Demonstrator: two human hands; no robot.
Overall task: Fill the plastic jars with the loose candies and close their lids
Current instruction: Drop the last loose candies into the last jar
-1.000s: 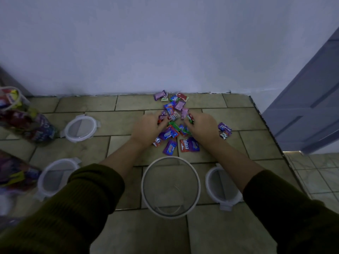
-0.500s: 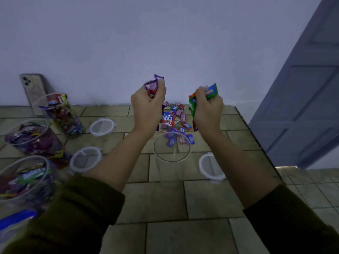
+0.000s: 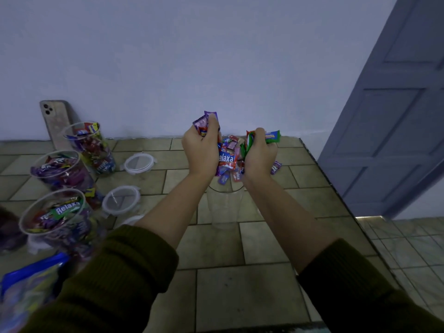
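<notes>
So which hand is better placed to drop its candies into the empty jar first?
Left, slightly. The left hand and right hand both grip candies above the empty jar, but the left one's bundle hangs lower, over the jar's mouth; the right one's points up and outward.

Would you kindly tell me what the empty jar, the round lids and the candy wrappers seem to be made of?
Empty jar: clear, smooth plastic by the look; the tiles show through its wall. Round lids: probably plastic, a white rim round a see-through centre. Candy wrappers: glossy printed film, crinkled; plastic or foil, I cannot tell.
</notes>
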